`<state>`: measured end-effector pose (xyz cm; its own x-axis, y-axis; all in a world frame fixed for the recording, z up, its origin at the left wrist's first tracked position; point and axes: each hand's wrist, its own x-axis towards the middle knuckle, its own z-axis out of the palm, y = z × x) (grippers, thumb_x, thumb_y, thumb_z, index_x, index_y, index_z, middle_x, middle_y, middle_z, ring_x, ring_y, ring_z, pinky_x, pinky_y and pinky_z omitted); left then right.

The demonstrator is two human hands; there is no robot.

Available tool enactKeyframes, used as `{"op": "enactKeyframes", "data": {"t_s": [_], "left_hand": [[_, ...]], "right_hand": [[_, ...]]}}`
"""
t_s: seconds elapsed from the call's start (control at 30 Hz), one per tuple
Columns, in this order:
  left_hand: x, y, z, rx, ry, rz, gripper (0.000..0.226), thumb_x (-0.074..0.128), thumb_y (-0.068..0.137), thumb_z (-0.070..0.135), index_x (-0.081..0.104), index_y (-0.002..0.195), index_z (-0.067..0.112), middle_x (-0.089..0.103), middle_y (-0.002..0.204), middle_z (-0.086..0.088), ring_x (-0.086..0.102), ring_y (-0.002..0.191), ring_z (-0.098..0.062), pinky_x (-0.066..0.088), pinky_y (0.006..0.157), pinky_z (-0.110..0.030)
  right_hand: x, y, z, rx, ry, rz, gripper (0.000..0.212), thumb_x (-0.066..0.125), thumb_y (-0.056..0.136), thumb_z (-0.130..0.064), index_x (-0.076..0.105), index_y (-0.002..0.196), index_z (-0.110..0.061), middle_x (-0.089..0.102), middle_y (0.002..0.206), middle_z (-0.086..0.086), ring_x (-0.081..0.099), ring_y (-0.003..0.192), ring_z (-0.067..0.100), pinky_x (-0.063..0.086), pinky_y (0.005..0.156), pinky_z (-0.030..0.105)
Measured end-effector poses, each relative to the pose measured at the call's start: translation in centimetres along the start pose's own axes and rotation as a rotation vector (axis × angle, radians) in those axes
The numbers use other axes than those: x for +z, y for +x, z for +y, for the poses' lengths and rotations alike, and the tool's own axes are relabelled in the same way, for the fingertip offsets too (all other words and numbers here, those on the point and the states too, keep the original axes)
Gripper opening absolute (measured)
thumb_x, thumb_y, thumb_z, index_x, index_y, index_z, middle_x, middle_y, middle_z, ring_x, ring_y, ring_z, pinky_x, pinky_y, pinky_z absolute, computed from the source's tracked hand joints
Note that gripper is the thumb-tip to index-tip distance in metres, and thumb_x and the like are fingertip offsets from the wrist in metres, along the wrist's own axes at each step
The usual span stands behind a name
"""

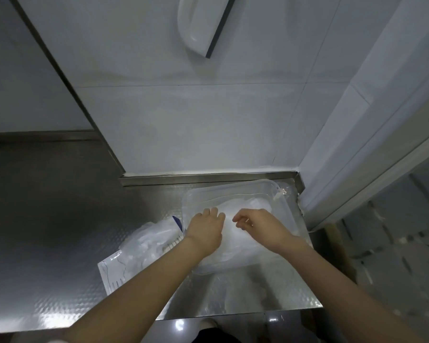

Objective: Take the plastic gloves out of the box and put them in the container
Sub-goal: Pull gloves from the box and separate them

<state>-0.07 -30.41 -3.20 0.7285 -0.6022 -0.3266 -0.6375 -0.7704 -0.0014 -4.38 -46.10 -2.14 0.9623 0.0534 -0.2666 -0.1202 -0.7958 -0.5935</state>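
A clear plastic container [286, 209] stands on the steel counter in the corner by the wall. A pile of translucent plastic gloves [243, 241] lies inside it. Both my hands are over the pile. My left hand [204, 231] has its fingers curled down into the gloves at the container's left side. My right hand [256, 226] has curled fingers and pinches the thin film near the pile's middle. The glove package [144, 243], white with blue print, lies flat on the counter just left of the container, partly under my left forearm.
The steel counter [47, 231] stretches away to the left; its front edge runs close below my arms. A tiled wall rises right behind the container, and a door frame [357, 194] borders the counter's right end. A white wall fixture [198, 23] hangs high above.
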Motion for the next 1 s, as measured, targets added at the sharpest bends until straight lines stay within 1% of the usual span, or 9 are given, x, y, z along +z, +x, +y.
{"op": "enactKeyframes", "data": {"t_s": [0.07,0.2,0.33,0.5,0.63,0.73,0.8,0.9,1.0], "left_hand": [[0.6,0.2,0.2,-0.014,-0.004,-0.072,0.050,0.050,0.091,0.019,0.031,0.137,0.012,0.036,0.136,-0.014,0.041,0.120,-0.030,0.039,0.090,-0.034],[2.1,0.9,0.4,-0.027,0.070,-0.241,0.081,0.061,0.085,0.041,0.014,0.147,0.020,0.025,0.146,-0.013,0.039,0.126,-0.031,0.041,0.096,-0.037],[3.4,1.3,0.5,-0.051,0.173,-0.350,0.090,0.059,0.088,0.043,-0.002,0.151,0.023,0.002,0.157,-0.016,0.037,0.131,-0.035,0.036,0.103,-0.041],[3.9,1.5,0.9,-0.079,0.180,-0.394,0.089,0.056,0.092,0.034,-0.009,0.150,0.022,-0.006,0.157,-0.019,0.032,0.133,-0.042,0.031,0.108,-0.048],[3.1,1.1,0.8,-0.070,0.151,-0.409,0.078,0.056,0.092,0.026,0.004,0.151,0.019,0.000,0.157,-0.019,0.031,0.134,-0.040,0.029,0.109,-0.046],[1.7,0.4,0.8,-0.019,0.162,-0.329,0.052,0.049,0.096,0.028,0.031,0.142,0.013,0.035,0.146,-0.015,0.042,0.126,-0.031,0.032,0.104,-0.039],[0.3,-0.7,0.6,0.016,0.118,-0.225,0.038,0.042,0.099,0.028,0.041,0.133,0.010,0.049,0.133,-0.012,0.047,0.121,-0.029,0.031,0.102,-0.037],[-1.5,-3.0,-0.4,0.021,-0.031,0.106,0.031,0.039,0.098,0.021,0.046,0.128,0.014,0.056,0.125,-0.006,0.050,0.114,-0.025,0.031,0.099,-0.035],[-1.5,-5.9,-3.0,-0.054,-0.284,0.439,0.027,0.046,0.092,0.011,0.053,0.117,0.018,0.056,0.115,0.001,0.053,0.104,-0.020,0.034,0.090,-0.030]], "right_hand": [[0.8,0.5,0.1,-0.019,-0.128,-0.074,0.034,0.055,0.094,-0.015,0.055,0.128,-0.019,0.058,0.126,0.002,0.059,0.108,0.017,0.045,0.091,0.026],[2.4,2.1,1.6,0.074,-0.365,-0.322,0.072,0.066,0.087,-0.025,0.026,0.147,-0.024,0.028,0.146,0.007,0.049,0.121,0.027,0.041,0.098,0.035],[3.0,2.7,3.6,0.086,-0.550,-0.355,0.094,0.074,0.079,-0.030,0.014,0.150,-0.024,0.017,0.151,0.006,0.038,0.130,0.029,0.036,0.103,0.035],[3.0,2.8,4.3,0.081,-0.674,-0.370,0.097,0.073,0.081,-0.029,0.007,0.151,-0.025,0.012,0.154,0.001,0.035,0.131,0.029,0.037,0.102,0.036],[2.3,2.7,3.6,0.123,-0.598,-0.398,0.087,0.070,0.083,-0.023,0.014,0.150,-0.021,0.016,0.152,0.003,0.036,0.130,0.029,0.037,0.102,0.036],[0.8,2.2,2.0,0.165,-0.548,-0.373,0.064,0.059,0.091,-0.021,0.028,0.146,-0.017,0.032,0.147,0.007,0.042,0.128,0.027,0.039,0.101,0.036],[0.1,1.3,0.4,0.155,-0.537,-0.302,0.049,0.050,0.096,-0.025,0.036,0.143,-0.018,0.042,0.143,0.005,0.045,0.127,0.023,0.039,0.101,0.034],[-0.1,-0.2,-2.8,0.045,-0.414,-0.006,0.034,0.044,0.099,-0.023,0.049,0.133,-0.020,0.057,0.131,0.000,0.055,0.115,0.017,0.045,0.091,0.030],[1.0,-1.2,-6.7,-0.145,-0.211,0.197,0.031,0.042,0.099,-0.016,0.052,0.128,-0.018,0.056,0.125,-0.002,0.054,0.109,0.012,0.042,0.087,0.023]]}}
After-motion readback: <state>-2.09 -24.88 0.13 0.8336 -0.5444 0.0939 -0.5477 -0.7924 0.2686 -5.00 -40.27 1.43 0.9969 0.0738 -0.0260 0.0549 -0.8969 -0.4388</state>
